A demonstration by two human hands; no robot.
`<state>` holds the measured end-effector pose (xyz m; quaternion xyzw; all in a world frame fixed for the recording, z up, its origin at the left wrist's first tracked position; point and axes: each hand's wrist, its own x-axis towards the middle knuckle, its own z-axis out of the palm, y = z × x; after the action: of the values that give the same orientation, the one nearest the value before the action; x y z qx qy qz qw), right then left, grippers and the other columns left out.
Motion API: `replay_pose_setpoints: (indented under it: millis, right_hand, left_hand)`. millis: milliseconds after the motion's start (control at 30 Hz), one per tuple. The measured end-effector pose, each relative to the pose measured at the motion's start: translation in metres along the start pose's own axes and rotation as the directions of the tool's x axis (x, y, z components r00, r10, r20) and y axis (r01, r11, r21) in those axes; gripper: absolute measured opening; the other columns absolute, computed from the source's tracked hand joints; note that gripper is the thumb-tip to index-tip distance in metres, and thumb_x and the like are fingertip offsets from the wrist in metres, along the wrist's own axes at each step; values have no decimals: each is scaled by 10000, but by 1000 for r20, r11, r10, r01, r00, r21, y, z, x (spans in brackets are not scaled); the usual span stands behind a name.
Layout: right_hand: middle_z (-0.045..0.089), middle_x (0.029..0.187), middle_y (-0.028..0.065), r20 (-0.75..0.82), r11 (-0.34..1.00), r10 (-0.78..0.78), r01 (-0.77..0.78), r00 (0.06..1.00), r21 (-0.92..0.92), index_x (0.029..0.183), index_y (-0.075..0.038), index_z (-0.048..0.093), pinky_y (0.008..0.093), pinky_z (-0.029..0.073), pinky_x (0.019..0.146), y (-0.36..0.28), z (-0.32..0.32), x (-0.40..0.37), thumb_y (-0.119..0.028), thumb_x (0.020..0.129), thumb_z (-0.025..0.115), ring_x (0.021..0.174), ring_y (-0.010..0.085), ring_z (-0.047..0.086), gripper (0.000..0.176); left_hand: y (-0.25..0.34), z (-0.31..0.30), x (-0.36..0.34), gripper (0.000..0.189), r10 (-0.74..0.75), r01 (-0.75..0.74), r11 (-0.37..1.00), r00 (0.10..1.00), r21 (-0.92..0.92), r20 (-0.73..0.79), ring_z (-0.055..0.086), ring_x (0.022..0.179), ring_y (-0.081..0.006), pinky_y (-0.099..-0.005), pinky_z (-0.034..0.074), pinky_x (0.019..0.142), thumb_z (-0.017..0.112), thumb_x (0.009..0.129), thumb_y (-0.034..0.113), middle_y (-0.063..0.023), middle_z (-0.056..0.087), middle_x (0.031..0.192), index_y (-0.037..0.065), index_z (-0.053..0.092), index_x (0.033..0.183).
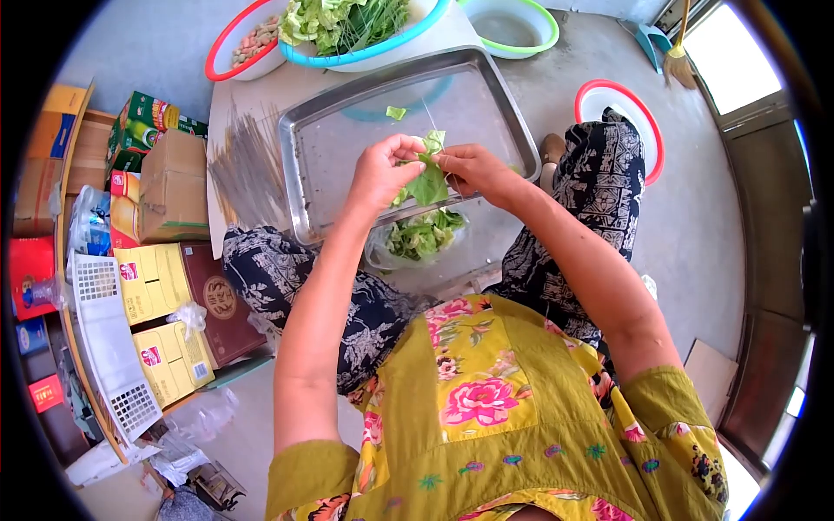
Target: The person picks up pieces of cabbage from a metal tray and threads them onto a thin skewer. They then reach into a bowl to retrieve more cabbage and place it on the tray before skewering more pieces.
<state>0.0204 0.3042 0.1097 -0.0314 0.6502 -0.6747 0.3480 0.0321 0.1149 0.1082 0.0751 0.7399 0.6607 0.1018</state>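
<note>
My left hand point(388, 171) is closed in a pinch on a green lettuce leaf point(427, 186), above the near part of a metal tray point(339, 156). Right beside it, my right hand point(473, 168) has its fingers closed at the leaf and a thin skewer point(428, 111), whose upper end sticks up past the leaf. Part of the skewer is hidden by fingers and leaf. A small torn lettuce piece point(396, 113) lies in the tray. Below my hands, between my knees, sits a clear plastic bag of lettuce leaves point(423, 236).
Many loose skewers point(252, 165) lie on the table left of the tray. Behind it stand a blue-rimmed basin of greens point(369, 59), a red-rimmed basin point(219, 54) and a green-rimmed basin point(532, 50). Cardboard boxes point(174, 187) crowd the left side. Another red-rimmed basin point(656, 148) is at right.
</note>
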Motion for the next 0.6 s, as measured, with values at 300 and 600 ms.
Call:
replay_pose_setpoints:
  millis: [300,600]
  right_hand:
    - [426,596,-51,48,1000,-10,10,999,11,789,-71,572,211,226,451,-3,1,-2,-288,943,502,505,42,319,275]
    - [480,591,-42,80,1000,14,-12,997,-27,719,-91,545,197,253,436,-1,-3,-1,-214,921,522,477,36,346,238]
  left_hand:
    - [-12,7,-2,235,21,-18,1000,988,23,-156,574,772,-80,-222,476,693,657,742,-38,-27,622,845,15,612,966]
    - [-3,8,-10,243,-25,2,991,985,-133,-171,563,849,-75,-219,469,742,641,806,16,-18,603,922,17,585,1043]
